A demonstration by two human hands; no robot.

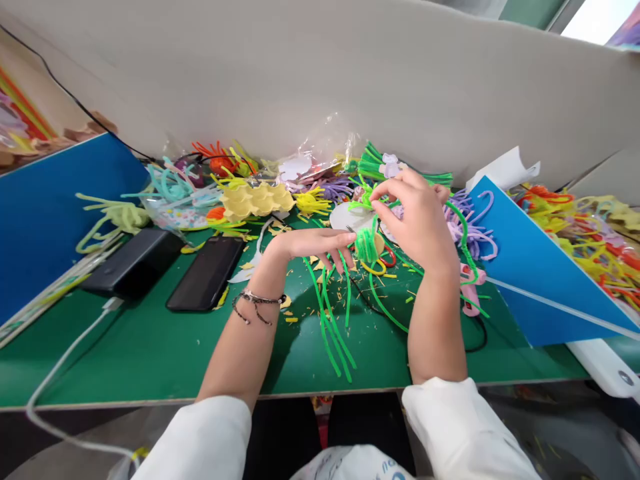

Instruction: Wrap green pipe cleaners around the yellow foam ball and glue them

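Observation:
Near the middle of the bench is a small ball wound with green pipe cleaner (367,245), a pale yellow disc showing on its right side. My left hand (320,245) reaches in from the left, thumb and fingertips pinched at the ball's left edge. Several loose green pipe cleaners (327,320) trail below that hand towards the bench front. Just above and right of the ball, my right hand (417,217) has its thumb and forefinger closed on a green strand. Its other fingers are bent, partly hidden behind the hand.
A black phone (205,273) and a black box with a white cable (134,263) lie left. Behind are a yellow egg-carton piece (257,200) and bundled pipe cleaners (373,163). A pink glue gun (470,290) lies right. Blue panels (555,267) flank the green bench (390,360).

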